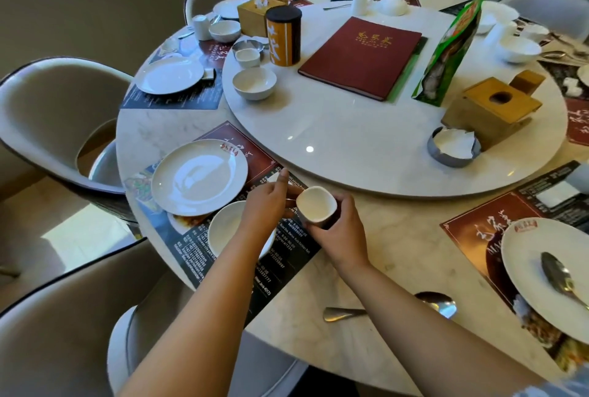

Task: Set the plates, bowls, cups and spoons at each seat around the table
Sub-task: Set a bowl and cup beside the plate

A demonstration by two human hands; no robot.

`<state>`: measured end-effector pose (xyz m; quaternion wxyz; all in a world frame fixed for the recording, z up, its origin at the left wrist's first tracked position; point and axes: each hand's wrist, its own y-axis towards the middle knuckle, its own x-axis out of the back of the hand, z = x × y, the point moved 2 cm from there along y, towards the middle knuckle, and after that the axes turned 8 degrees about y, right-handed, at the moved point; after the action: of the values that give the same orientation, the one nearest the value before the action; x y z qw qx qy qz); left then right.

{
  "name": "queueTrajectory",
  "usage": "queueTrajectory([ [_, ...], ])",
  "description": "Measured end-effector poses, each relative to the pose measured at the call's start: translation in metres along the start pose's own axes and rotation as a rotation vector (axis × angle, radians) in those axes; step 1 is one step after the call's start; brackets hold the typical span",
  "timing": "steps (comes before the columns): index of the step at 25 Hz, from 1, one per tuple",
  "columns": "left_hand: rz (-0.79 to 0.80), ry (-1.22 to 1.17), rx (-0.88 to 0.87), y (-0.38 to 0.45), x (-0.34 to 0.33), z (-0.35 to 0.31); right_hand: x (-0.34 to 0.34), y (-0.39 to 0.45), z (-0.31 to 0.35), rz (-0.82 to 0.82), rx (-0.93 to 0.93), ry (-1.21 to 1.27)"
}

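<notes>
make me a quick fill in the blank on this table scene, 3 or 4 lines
1. The right hand grips a white ____.
2. The bowl lies partly under the ____ forearm.
3. On the plate at the right lies a ____.
4. The red menu lies on the ____ turntable.

Missing words: cup; left; spoon; round
</notes>
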<state>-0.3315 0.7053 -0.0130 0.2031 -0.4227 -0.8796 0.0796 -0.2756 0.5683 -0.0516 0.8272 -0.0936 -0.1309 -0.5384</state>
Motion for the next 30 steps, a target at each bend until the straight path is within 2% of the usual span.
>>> queueTrajectory([
  [2, 0.009, 0.011, -0.004, 0.001, 0.000, 0.002, 0.000, -0.001, 0.000, 0.004, 0.002, 0.004],
  [4, -0.025, 0.163, -0.082, -0.001, 0.001, 0.001, 0.001, -0.002, 0.001, 0.032, -0.001, 0.009],
  [6, -0.140, 0.374, -0.221, -0.017, 0.000, -0.001, 0.006, -0.008, 0.001, 0.058, -0.026, 0.016],
  [8, -0.254, 0.418, -0.366, -0.047, -0.006, 0.006, 0.017, -0.023, -0.002, 0.014, -0.053, 0.028],
  [10, -0.174, 0.424, -0.447, -0.075, -0.021, 0.028, 0.033, -0.046, -0.007, -0.113, -0.032, 0.007],
  [14, 0.186, 0.646, -0.516, -0.113, -0.058, 0.080, 0.067, -0.100, -0.019, -0.288, -0.006, -0.053],
  [17, 0.193, 0.809, -0.606, -0.129, -0.074, 0.089, 0.085, -0.135, -0.026, -0.342, -0.074, -0.030],
  [24, 0.184, 1.088, -0.514, -0.134, -0.091, 0.080, 0.105, -0.181, -0.041, -0.385, -0.139, -0.065],
  [27, 0.281, 1.011, -0.464, -0.142, -0.092, 0.080, 0.107, -0.192, -0.043, -0.363, -0.123, -0.091],
  [30, 0.212, 0.936, -0.382, -0.162, -0.076, 0.079, 0.103, -0.204, -0.040, -0.314, -0.110, -0.135],
])
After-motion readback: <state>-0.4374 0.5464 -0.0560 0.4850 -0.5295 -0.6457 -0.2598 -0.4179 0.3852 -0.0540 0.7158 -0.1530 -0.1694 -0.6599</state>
